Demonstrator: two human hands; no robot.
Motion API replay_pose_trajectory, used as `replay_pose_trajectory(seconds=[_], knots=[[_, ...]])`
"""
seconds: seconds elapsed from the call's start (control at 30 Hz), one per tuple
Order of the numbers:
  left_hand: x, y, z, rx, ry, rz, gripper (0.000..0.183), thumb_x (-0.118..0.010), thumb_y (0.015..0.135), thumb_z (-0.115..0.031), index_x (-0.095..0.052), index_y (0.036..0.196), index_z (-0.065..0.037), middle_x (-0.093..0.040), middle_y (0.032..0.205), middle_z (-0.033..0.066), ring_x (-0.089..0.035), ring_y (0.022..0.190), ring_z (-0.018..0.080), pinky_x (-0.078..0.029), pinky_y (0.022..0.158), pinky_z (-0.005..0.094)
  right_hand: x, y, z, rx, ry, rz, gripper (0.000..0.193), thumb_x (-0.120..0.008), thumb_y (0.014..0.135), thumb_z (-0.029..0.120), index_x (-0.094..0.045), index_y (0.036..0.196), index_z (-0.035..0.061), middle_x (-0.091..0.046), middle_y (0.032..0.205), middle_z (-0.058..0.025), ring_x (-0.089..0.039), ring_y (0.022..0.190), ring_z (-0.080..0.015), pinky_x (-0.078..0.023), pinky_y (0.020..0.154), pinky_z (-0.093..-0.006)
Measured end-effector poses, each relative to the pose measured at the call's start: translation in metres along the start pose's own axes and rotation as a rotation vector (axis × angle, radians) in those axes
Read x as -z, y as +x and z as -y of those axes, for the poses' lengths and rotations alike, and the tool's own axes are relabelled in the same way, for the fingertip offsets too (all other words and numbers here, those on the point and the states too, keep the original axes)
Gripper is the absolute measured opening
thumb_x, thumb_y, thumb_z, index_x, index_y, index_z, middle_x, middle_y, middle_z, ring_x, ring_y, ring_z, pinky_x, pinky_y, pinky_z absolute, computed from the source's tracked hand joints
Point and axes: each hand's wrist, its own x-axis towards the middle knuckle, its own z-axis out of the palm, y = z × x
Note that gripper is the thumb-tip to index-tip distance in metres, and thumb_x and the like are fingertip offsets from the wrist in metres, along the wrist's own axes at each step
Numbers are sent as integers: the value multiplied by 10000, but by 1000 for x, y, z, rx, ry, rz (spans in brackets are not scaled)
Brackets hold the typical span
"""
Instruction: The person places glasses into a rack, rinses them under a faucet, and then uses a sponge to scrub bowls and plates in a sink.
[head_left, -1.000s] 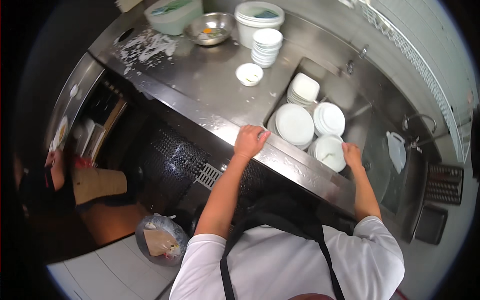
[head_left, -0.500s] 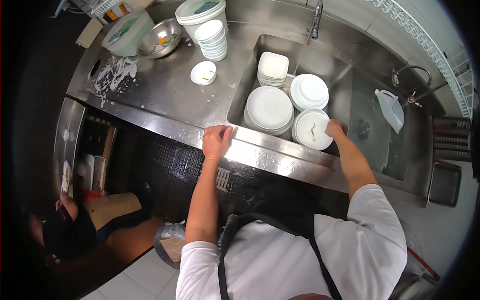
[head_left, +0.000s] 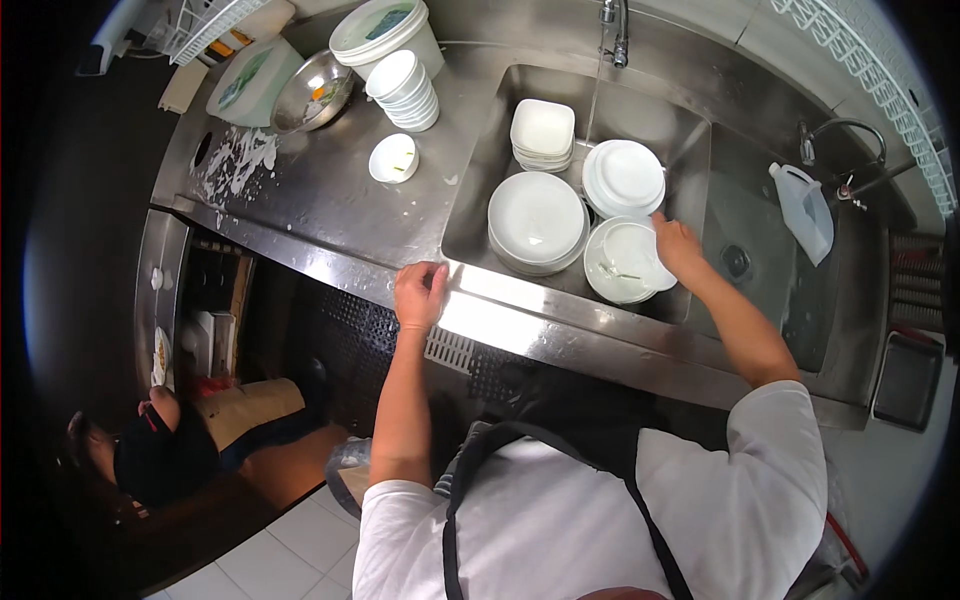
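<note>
My right hand [head_left: 678,250] is closed on the rim of a white bowl [head_left: 638,248], which sits tilted over a stack of white dishes [head_left: 608,288] at the sink's front right. Thin green food scraps [head_left: 620,275] show at that stack. My left hand [head_left: 418,296] rests with curled fingers on the steel counter edge [head_left: 500,287], apart from the dishes. Beside the bowl in the sink [head_left: 455,222] stand stacked round white plates [head_left: 537,215], square white dishes [head_left: 543,128] and more round white dishes [head_left: 630,172].
On the left counter are a small white bowl [head_left: 394,158], stacked white bowls [head_left: 408,95], a lidded bucket [head_left: 425,45], a metal bowl [head_left: 300,100] and foam [head_left: 238,165]. Taps [head_left: 620,40] stand behind. A white jug [head_left: 803,213] lies in the right basin. Another person [head_left: 165,445] is lower left.
The bowl in my right hand has tipped, and the green scraps have shifted toward its front. A thin stream now falls from the tap. My left hand stays at the edge; the view has shifted slightly.
</note>
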Motion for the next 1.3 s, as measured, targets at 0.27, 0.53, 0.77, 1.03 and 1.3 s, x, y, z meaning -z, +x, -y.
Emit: replay_pose_trajectory(seconds=[0.27,0.53,0.77,1.03,1.3], knots=[[8,-4,10,28,7,31,243,-674,790,-307,-656,781,-64,-630,778,115,-574,781,308,-444,753,401,51,-22,-39,487,-108,-608,406,-520,776,37,-498,1180,8,-563,1208,-153,-668,766,-255,-551,609,-369],[-33,10,-44,289,-925,189,567,-632,874,-292,-364,1328,-81,-517,1208,113,-532,1066,197,-441,896,351,39,33,29,-198,1176,-330,384,-487,813,24,-482,1191,-43,-615,946,-175,-623,690,-239,-497,466,-337],[-43,31,-88,658,-1746,76,631,-577,881,-258,-278,1387,-26,-442,1334,143,-469,1209,293,-388,1023,438,76,29,185,31,1413,190,326,-476,856,116,-505,1144,-35,-600,797,-110,-579,544,-165,-446,356,-272],[30,43,49,829,-1825,-128,623,-527,776,-236,-361,1319,21,-504,1259,169,-488,1175,310,-353,1040,426,96,113,296,-34,1353,238,577,-586,892,328,-373,1316,-1,-621,906,-131,-583,676,-131,-474,574,-269],[65,90,138,866,-1589,-404,518,-505,831,-205,-393,1274,38,-559,1178,155,-574,1069,280,-465,922,419,99,191,397,-74,1243,-553,1090,-793,699,285,-47,1444,8,-279,1393,-254,-382,1217,-316,-318,1010,-406]])
